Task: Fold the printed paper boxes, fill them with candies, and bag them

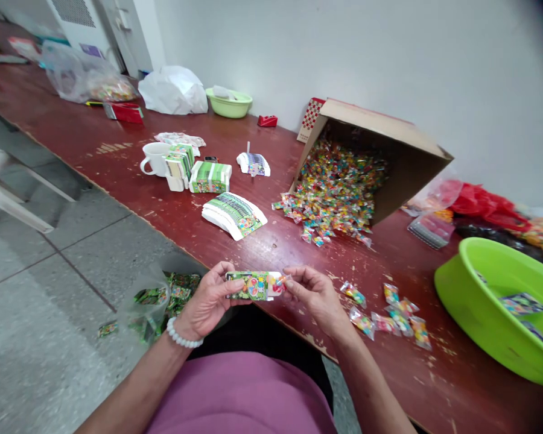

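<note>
My left hand, with a white bead bracelet on its wrist, is closed around a small green printed carton. The carton lies sideways with its open end to the right. At that end my right hand pinches a small clear packet of colourful candy, partly inside the opening. To the right of my right hand, several loose candy packets lie on the table. Ahead of the hands is a fanned stack of flat green cartons. My right fingertips partly hide the packet.
A tipped cardboard box spills many candy packets on the red table. A green basin stands at right. Banded carton stacks and a white mug sit ahead. Below left, a plastic bag holds green packs.
</note>
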`<action>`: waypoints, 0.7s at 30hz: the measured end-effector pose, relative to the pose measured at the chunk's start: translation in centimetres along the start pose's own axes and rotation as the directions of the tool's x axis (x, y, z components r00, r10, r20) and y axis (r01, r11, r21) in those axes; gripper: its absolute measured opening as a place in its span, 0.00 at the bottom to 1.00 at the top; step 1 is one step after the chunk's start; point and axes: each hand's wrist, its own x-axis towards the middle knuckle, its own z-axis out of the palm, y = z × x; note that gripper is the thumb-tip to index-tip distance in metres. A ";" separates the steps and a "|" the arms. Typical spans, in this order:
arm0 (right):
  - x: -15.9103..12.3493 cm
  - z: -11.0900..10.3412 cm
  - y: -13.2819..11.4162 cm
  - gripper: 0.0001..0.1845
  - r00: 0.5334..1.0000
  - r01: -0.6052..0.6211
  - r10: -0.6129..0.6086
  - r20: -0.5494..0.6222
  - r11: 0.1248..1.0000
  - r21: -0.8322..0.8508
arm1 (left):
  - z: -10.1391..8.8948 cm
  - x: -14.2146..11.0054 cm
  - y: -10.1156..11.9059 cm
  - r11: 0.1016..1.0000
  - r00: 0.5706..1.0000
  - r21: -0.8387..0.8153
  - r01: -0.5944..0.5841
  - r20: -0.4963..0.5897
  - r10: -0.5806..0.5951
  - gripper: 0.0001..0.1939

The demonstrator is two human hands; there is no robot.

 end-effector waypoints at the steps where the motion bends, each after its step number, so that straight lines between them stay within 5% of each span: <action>1: 0.0 0.0 -0.1 0.18 1.000 0.020 -0.019 0.020 0.999 -0.030 | 0.0 -0.1 -0.1 1.000 1.000 0.019 0.006 0.019 -0.006 0.20; 5: 0.1 0.0 -0.3 0.14 0.993 0.118 -0.113 0.045 0.987 -0.111 | 0.1 -0.4 -0.9 0.985 0.988 0.156 0.068 0.123 -0.088 0.22; 10: 0.8 0.0 0.2 0.15 0.987 0.158 -0.160 0.002 0.976 -0.148 | 0.7 -0.3 -1.8 0.952 0.906 0.294 0.091 0.372 -0.201 0.24; 16: 0.5 -0.2 0.1 0.08 0.981 0.192 -0.188 0.039 0.944 -0.268 | 1.1 -0.3 -2.1 0.940 0.901 0.324 0.105 0.370 -0.228 0.20; 21: -0.5 0.7 -0.8 0.07 0.938 0.277 -0.161 0.308 0.881 -0.384 | 2.3 -0.6 -2.0 0.903 0.929 0.428 0.032 0.320 -0.185 0.17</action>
